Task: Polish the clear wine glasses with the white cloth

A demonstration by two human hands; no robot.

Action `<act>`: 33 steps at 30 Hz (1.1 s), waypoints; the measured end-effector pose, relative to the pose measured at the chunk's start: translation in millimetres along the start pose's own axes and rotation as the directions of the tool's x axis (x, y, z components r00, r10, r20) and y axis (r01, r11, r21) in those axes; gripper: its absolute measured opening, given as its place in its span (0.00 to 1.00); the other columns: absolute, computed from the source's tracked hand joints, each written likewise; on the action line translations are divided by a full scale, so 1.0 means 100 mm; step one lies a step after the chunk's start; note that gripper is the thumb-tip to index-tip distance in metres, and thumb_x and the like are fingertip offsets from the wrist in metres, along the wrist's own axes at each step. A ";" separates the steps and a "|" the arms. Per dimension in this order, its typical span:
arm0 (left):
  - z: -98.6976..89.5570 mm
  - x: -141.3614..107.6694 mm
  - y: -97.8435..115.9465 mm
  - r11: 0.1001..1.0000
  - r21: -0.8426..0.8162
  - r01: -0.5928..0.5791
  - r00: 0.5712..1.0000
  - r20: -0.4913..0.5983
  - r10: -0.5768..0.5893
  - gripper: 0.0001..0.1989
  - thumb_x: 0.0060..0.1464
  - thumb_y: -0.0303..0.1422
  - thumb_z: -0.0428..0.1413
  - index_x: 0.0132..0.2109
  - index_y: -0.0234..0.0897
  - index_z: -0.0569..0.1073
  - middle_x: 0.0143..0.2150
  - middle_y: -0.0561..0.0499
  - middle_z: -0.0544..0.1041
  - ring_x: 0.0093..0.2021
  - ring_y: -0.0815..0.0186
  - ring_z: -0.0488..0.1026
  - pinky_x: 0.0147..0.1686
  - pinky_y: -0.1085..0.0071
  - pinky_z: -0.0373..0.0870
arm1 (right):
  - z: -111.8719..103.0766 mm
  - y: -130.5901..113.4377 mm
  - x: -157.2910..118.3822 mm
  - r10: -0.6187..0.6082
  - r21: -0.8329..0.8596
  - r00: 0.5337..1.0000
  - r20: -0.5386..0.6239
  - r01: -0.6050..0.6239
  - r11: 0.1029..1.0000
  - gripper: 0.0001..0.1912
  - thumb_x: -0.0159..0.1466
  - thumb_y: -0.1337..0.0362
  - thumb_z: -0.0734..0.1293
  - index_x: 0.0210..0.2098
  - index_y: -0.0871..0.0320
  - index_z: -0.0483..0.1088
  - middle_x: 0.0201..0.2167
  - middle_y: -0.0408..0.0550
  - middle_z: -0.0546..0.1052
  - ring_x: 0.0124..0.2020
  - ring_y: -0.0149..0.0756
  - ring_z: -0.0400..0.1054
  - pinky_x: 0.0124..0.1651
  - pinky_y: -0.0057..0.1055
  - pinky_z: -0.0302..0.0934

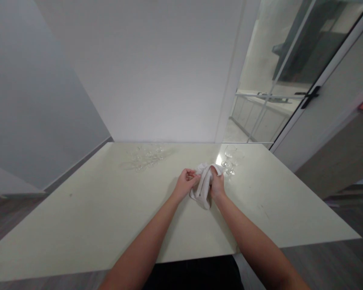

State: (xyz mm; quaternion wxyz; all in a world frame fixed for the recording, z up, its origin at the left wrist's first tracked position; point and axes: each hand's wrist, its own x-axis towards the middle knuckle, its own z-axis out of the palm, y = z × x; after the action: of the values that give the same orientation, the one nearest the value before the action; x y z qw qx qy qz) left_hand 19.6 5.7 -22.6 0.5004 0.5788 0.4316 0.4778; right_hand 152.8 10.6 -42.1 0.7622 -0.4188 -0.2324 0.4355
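A white cloth (203,187) hangs in loose folds between my hands, above the table. My right hand (218,186) is closed on the cloth, with its fingers partly tucked inside the folds. At the cloth's left side, my left hand (185,183) has its fingers curled in a pinch. Whatever lies between those fingers is too small and pale to make out. Just beyond my right hand stand a few clear stemmed glasses (229,153). Farther left, a group of several clear glasses (140,159) stands near the back of the table, their outlines faint.
The pale glossy table (103,225) reaches back to a white wall (157,72). At the right, a glass-paned partition (260,104) adjoins a door with a black handle (311,96). The table's front edge runs close to my body.
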 end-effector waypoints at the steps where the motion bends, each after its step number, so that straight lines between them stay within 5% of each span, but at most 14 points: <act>1: 0.00 -0.01 -0.01 0.992 0.086 -0.087 0.996 -0.012 0.089 0.20 0.43 0.43 0.61 0.39 0.36 0.67 0.33 0.52 0.71 0.30 0.71 0.69 0.29 0.75 0.64 | 0.00 0.01 0.01 -0.002 0.009 1.000 -0.002 0.002 1.000 0.19 0.51 0.54 0.71 0.38 0.56 0.67 0.30 0.40 0.75 0.30 0.32 0.70 0.35 0.29 0.66; 5: 0.02 -0.01 -0.05 0.936 0.275 -0.221 0.975 0.026 0.222 0.13 0.44 0.40 0.60 0.34 0.37 0.69 0.30 0.54 0.72 0.29 0.71 0.67 0.30 0.75 0.63 | -0.01 0.02 0.02 0.000 0.020 1.000 -0.001 0.000 1.000 0.20 0.52 0.53 0.70 0.40 0.56 0.66 0.32 0.41 0.75 0.32 0.33 0.71 0.35 0.30 0.67; 8: 0.03 0.01 -0.05 0.992 0.125 -0.031 0.999 0.017 0.029 0.14 0.48 0.44 0.56 0.29 0.36 0.67 0.23 0.55 0.69 0.21 0.73 0.64 0.23 0.75 0.60 | -0.02 0.00 0.00 -0.010 -0.021 1.000 0.016 0.010 1.000 0.19 0.51 0.54 0.71 0.38 0.56 0.67 0.31 0.41 0.75 0.31 0.31 0.70 0.35 0.29 0.66; 12: 0.02 0.03 -0.02 0.979 -0.063 0.195 0.978 0.092 -0.189 0.17 0.49 0.47 0.53 0.29 0.36 0.65 0.23 0.55 0.68 0.17 0.74 0.61 0.18 0.75 0.57 | 0.00 -0.03 -0.04 -0.062 -0.079 0.997 0.040 0.065 0.995 0.18 0.49 0.58 0.73 0.37 0.55 0.67 0.31 0.39 0.75 0.30 0.29 0.69 0.35 0.26 0.65; 16: 0.01 -0.02 0.01 0.987 0.131 -0.093 0.994 -0.042 0.100 0.17 0.48 0.44 0.56 0.39 0.37 0.66 0.33 0.52 0.71 0.26 0.72 0.67 0.24 0.74 0.63 | 0.02 -0.03 -0.04 0.008 0.015 1.000 -0.004 -0.008 1.000 0.18 0.51 0.54 0.71 0.38 0.55 0.67 0.31 0.40 0.76 0.31 0.32 0.70 0.36 0.29 0.66; 19: 0.02 -0.07 0.03 0.849 0.378 -0.368 0.922 0.029 0.387 0.16 0.49 0.39 0.57 0.44 0.38 0.67 0.42 0.48 0.71 0.40 0.66 0.69 0.36 0.71 0.67 | 0.02 -0.04 -0.02 0.089 0.087 0.996 -0.001 -0.089 0.992 0.20 0.53 0.49 0.69 0.37 0.56 0.68 0.30 0.42 0.77 0.31 0.35 0.71 0.36 0.32 0.68; 21: 0.02 -0.09 0.04 0.744 0.475 -0.470 0.872 0.118 0.476 0.14 0.51 0.36 0.55 0.45 0.39 0.67 0.44 0.46 0.70 0.45 0.63 0.68 0.43 0.68 0.66 | 0.01 -0.06 0.00 0.106 0.087 0.994 0.003 -0.106 0.991 0.20 0.52 0.48 0.68 0.35 0.57 0.68 0.29 0.43 0.77 0.30 0.36 0.71 0.35 0.32 0.68; 24: -0.01 -0.08 0.05 0.678 0.534 -0.505 0.854 0.196 0.482 0.10 0.54 0.34 0.52 0.44 0.39 0.68 0.42 0.46 0.71 0.45 0.63 0.68 0.47 0.67 0.64 | 0.00 -0.08 0.01 0.097 0.077 0.995 -0.017 -0.095 0.992 0.20 0.51 0.49 0.69 0.34 0.57 0.68 0.27 0.42 0.76 0.29 0.35 0.71 0.33 0.31 0.67; 33: -0.05 -0.07 0.04 0.727 0.535 -0.431 0.899 0.188 0.395 0.09 0.52 0.36 0.54 0.41 0.39 0.69 0.35 0.51 0.72 0.36 0.66 0.69 0.38 0.71 0.64 | 0.01 -0.05 0.03 0.150 0.080 0.989 0.008 -0.150 0.985 0.19 0.51 0.50 0.70 0.35 0.57 0.67 0.27 0.41 0.76 0.28 0.35 0.71 0.33 0.32 0.68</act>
State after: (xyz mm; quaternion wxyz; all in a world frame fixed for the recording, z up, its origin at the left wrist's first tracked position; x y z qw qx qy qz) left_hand 14.0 -0.6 -19.7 0.2008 0.7958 0.3980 0.4099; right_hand 155.9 12.7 -37.4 0.7431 -0.4038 -0.1833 0.5012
